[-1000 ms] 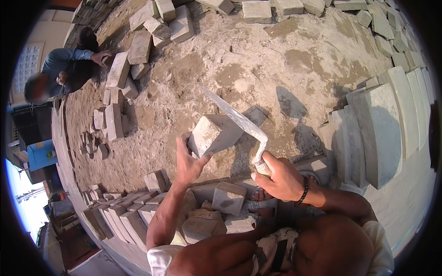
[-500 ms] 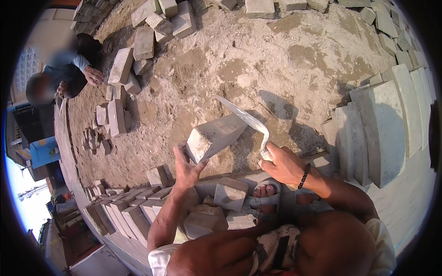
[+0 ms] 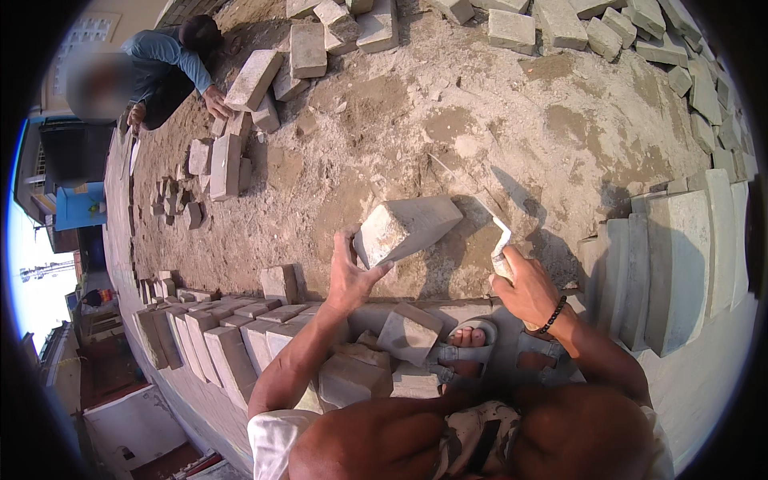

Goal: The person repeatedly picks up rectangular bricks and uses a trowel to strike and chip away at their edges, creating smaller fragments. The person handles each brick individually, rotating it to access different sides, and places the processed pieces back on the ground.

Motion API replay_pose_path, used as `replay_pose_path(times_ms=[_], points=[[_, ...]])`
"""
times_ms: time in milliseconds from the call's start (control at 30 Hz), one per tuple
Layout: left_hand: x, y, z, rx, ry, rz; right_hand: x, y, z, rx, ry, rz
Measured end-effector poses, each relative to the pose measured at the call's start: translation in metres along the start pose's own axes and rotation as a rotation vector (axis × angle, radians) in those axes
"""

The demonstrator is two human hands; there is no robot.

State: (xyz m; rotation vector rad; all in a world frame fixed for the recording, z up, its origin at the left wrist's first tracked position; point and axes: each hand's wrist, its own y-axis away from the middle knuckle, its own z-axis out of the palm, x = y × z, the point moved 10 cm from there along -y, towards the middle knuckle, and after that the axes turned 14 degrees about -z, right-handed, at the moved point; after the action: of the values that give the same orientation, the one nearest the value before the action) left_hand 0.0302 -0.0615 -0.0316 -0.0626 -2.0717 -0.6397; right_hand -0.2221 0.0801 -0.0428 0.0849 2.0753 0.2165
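A pale grey concrete block (image 3: 408, 228) is held at its near end by my left hand (image 3: 352, 280), thumb and fingers wrapped round its sides, its top tilted above the dirt. My right hand (image 3: 520, 284) grips the handle of a trowel (image 3: 500, 232) just right of the block; its thin blade reaches up and leftward and looks faint. Beneath my hands, more blocks (image 3: 408, 336) lie beside my sandalled feet (image 3: 468, 344).
At upper left a crouching co-worker (image 3: 164, 60) has a hand on some blocks (image 3: 252, 80). A pile of blocks (image 3: 664, 40) fills the upper right. Large upright slabs (image 3: 672, 272) stand at right; a long row of blocks (image 3: 224, 352) runs along the lower left.
The trowel has swung rightward, off from over the block, and its blade shows thinner. The whole view has shifted slightly. The co-worker's hand has moved onto the nearby blocks.
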Motion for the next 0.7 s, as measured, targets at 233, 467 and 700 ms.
replay_pose_path(times_ms=[233, 467, 700], points=[[0.015, -0.015, 0.029, 0.034, 0.034, 0.016, -0.077, 0.012, -0.007, -0.058, 0.045, -0.238], [0.015, -0.017, 0.035, 0.110, 0.074, 0.114, -0.080, 0.011, 0.006, -0.270, 0.287, -0.150], [0.032, -0.027, 0.048, -0.037, 0.152, 0.042, -0.062, 0.004, -0.008, -0.223, 0.251, -0.126]])
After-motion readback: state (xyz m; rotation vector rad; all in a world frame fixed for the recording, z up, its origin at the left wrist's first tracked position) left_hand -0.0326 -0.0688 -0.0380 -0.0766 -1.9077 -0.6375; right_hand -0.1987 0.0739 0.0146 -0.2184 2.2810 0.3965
